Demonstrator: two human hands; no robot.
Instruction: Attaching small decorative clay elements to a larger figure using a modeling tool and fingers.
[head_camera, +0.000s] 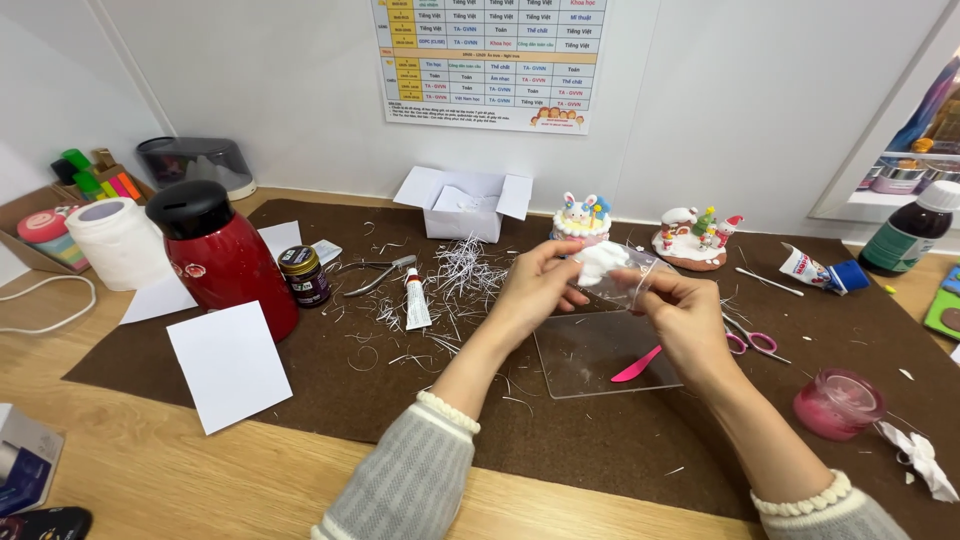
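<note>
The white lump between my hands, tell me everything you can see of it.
The white lump looks soft and matte, like modelling clay, rounded and uneven. It sits partly inside a clear plastic wrap, raised above the clear sheet. The left hand pinches its left side; the right hand holds the wrap.

1. Dark brown mat (330, 390) over a pale wooden table (200, 480).
2. Red flask (232, 262) with black lid, left.
3. White lump (600, 262), perhaps clay.
4. Pink spatula (637, 365) on a clear sheet (585, 350).
5. Pink jar (838, 403), near right.
</note>
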